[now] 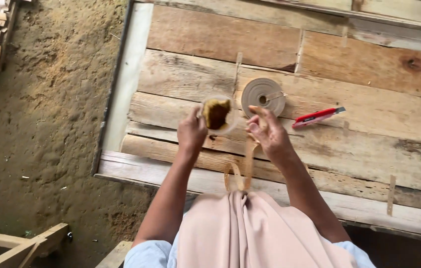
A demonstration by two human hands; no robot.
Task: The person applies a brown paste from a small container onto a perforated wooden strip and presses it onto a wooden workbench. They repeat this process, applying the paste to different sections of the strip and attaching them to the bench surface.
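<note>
My left hand (191, 133) has its fingers closed around a small clear cup (219, 114) of brown paste, held just above the plank surface (349, 149). My right hand (269, 133) pinches a pale strip (246, 164) trailing toward my lap. A tape roll (263, 96) lies just beyond, a red cutter (316, 116) near it.

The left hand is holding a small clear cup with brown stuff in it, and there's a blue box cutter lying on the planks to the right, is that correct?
Nearly. The box cutter is red, not blue, as the head view shows. The left hand does hold the clear cup of brown stuff.
</note>
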